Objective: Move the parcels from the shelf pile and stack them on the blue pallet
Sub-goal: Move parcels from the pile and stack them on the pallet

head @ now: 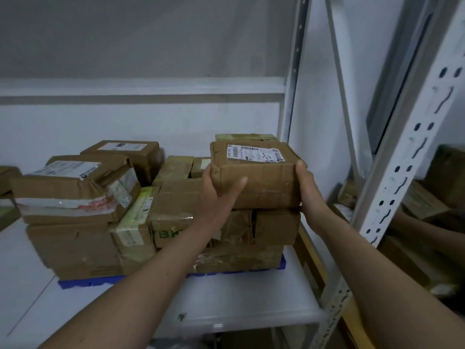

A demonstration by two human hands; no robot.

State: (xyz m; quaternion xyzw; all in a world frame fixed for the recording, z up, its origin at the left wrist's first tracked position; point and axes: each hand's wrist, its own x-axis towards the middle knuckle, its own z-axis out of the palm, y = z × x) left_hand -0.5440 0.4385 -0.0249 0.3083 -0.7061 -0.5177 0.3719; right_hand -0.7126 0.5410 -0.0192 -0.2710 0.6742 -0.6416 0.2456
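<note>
A brown cardboard parcel (266,180) with a white shipping label on top sits on the right end of a stack of parcels. My left hand (217,190) grips its left side, thumb across the front face. My right hand (307,185) holds its right side. Under the stack, the blue pallet (83,282) shows as a thin strip along the front edge. Several other taped parcels (75,190) fill the left and middle of the pallet, two or three layers high.
The pallet rests on a white shelf board (239,298). A perforated white upright post (402,185) stands close on the right, with more parcels (432,205) on the neighbouring rack behind it. A white crossbeam (141,89) runs above the stack.
</note>
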